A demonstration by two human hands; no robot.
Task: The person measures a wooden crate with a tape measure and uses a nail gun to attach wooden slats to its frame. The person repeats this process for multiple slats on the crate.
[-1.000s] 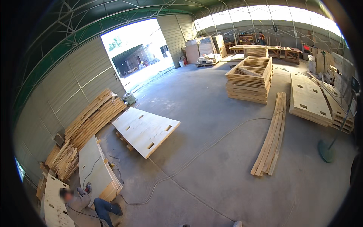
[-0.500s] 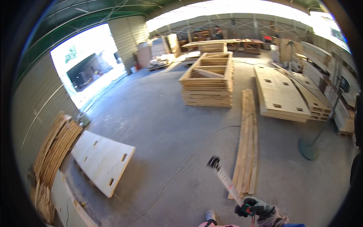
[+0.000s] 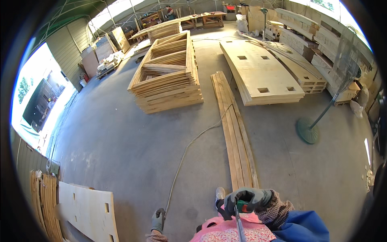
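Observation:
My right hand (image 3: 249, 199), in a grey glove, is closed round the green-and-red grip of a hand tool (image 3: 243, 206) in front of my body. The tool's long narrow shaft runs down past the lower edge, so its end is out of view. Lower left, my gloved left hand (image 3: 159, 220) is closed at the end of the visible run of a thin cable (image 3: 186, 150). That cable curves across the floor and over a row of long boards (image 3: 231, 133), which lie side by side ahead of my feet.
Stacked wooden frames (image 3: 169, 86) stand ahead, left of the boards. Panels with square holes (image 3: 262, 74) are piled at right, near a pedestal fan (image 3: 308, 131). Another holed panel (image 3: 86, 207) leans at lower left beside timber strips (image 3: 50, 205). A person (image 3: 169, 12) is far back.
My view has turned right and down. The tool's pale shaft pointed up and away before; now it points down toward me. My left hand has come into view at the cable.

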